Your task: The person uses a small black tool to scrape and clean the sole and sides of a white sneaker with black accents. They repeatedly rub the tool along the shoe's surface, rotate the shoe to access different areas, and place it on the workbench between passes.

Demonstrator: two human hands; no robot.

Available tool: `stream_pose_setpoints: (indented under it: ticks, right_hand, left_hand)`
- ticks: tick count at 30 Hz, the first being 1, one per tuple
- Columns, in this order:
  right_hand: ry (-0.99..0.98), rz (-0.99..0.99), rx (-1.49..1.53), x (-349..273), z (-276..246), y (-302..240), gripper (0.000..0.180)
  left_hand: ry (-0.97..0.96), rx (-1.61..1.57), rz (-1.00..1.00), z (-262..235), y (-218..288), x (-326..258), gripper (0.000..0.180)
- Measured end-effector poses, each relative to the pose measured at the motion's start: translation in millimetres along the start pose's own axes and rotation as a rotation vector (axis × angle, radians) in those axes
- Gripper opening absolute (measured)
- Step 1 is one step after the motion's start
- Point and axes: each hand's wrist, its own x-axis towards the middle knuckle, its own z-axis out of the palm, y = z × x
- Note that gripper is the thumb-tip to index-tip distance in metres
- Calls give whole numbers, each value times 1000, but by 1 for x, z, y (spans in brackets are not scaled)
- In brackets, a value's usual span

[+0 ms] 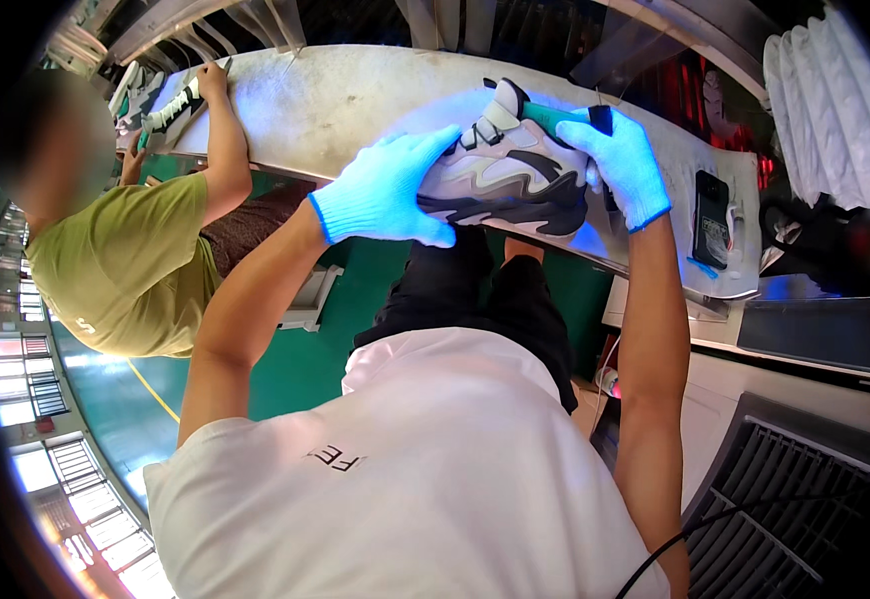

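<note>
A white, grey and black sneaker (515, 180) lies on its side at the near edge of a pale worktable (335, 100). My left hand (390, 190), in a light blue glove, grips the toe end of the sneaker. My right hand (620, 160), gloved the same way, is closed around a green-handled tool (565, 118) held against the shoe's heel and collar. A violet-blue light falls on the shoe and gloves. The tool's tip is hidden behind the shoe.
A black phone (712, 215) lies on the table to the right. At far left a co-worker in a green shirt (125, 260) handles another sneaker (170, 110). White bundles (835, 100) hang at top right; a grey vented box (795, 499) sits at lower right.
</note>
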Motion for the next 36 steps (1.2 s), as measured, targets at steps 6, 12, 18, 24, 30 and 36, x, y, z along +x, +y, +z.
stream_pose_setpoints:
  ticks: [6, 12, 18, 24, 30, 36]
  right_hand:
    - [-22, -7, 31, 0, 1, 4, 34]
    - [-4, -6, 51, -3, 2, 4, 32]
    - [26, 14, 38, -5, 6, 1, 34]
    - [35, -8, 51, -6, 6, 5, 32]
    - [17, 26, 90, -5, 5, 7, 33]
    - [372, -51, 675, -7, -7, -7, 29]
  left_hand:
    - [125, -126, 54, 13, 20, 35, 129]
    - [63, -145, -152, 15, 41, 42, 138]
    - [108, -246, -228, 21, 39, 48, 132]
    - [157, -242, -286, 24, 54, 49, 133]
    - [165, -234, -220, 29, 51, 53, 138]
    - [170, 40, 52, 26, 56, 64, 146]
